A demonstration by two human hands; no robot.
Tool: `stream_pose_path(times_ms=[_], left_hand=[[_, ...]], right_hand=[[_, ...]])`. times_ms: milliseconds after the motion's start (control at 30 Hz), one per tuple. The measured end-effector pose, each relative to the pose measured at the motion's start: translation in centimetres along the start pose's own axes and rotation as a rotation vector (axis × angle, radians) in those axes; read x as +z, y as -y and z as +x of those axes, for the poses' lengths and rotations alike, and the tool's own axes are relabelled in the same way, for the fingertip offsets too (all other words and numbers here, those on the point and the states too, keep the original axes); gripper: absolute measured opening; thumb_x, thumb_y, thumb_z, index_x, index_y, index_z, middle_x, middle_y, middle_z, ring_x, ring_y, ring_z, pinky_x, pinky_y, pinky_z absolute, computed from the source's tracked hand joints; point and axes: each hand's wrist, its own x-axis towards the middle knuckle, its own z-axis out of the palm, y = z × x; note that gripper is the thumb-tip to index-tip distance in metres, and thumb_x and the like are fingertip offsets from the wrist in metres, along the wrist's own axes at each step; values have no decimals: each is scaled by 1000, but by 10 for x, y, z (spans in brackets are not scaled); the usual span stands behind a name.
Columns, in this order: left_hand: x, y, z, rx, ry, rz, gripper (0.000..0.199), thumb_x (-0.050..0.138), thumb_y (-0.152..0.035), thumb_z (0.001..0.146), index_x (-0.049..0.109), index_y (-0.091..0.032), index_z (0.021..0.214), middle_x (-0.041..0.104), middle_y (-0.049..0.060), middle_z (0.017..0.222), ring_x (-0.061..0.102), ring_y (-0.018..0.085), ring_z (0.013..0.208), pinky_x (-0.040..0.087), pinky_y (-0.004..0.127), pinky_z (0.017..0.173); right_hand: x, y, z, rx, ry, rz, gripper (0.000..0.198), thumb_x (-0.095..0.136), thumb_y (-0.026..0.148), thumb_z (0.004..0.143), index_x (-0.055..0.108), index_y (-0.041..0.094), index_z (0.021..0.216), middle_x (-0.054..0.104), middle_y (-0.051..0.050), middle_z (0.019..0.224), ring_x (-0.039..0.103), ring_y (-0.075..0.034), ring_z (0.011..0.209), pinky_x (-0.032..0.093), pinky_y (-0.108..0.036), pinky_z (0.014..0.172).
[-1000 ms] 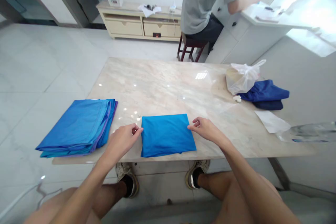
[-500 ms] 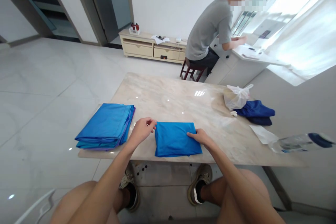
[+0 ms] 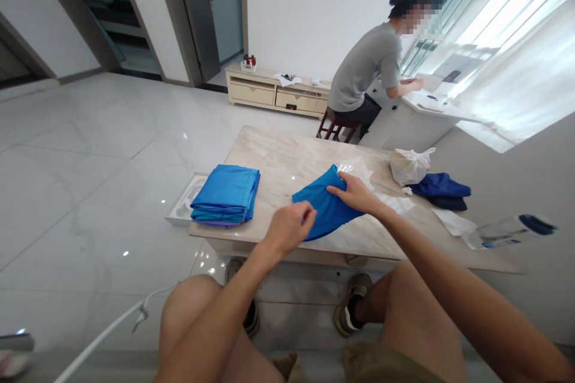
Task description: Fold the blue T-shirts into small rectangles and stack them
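A folded bright blue cloth (image 3: 330, 209) is raised and tilted over the near part of the table. My right hand (image 3: 357, 192) grips its upper right side, thumb on the face turned toward me. Over the cloth's left side is my left hand (image 3: 291, 226), its fingers curled closed; whether they pinch the cloth is hidden. To the left, a stack of folded blue cloths (image 3: 224, 194), with some purple at the bottom, lies on the table's left end.
The marble-patterned table (image 3: 274, 152) carries a white plastic bag (image 3: 411, 166), a dark blue cloth (image 3: 442, 188), white paper (image 3: 453, 221) and a clear bottle (image 3: 503, 232) on the right. A white box (image 3: 177, 215) is beside the stack. Beyond, a person (image 3: 366, 72) sits on a stool.
The folded cloth has gone from lying flat to being lifted and tilted by my right hand. My left hand has moved in front of its left side. The whole view has shifted.
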Motion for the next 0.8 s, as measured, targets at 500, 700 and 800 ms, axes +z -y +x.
stream_pose_path(times_ms=[500,700,800], left_hand=[[100,-56,-74,726,209,259,14,67,-19,101,67,-21,87,78,4,79,76,20,65,46,33,48],[102,-57,-59,670,86,260,23,68,-21,97,61,-21,75,73,7,70,70,19,59,39,32,45],[104,-58,-57,654,45,255,26,68,-21,95,59,-22,71,70,7,67,68,19,57,36,32,44]], right_hand=[[-111,164,109,-443,365,181,64,81,75,91,78,18,121,81,-8,121,76,-33,110,66,-46,92],[-42,185,199,-359,524,311,58,75,74,97,81,20,118,80,-7,130,78,-32,120,67,-52,102],[39,193,241,-381,578,319,61,83,73,92,80,20,123,83,-10,126,79,-34,116,68,-52,103]])
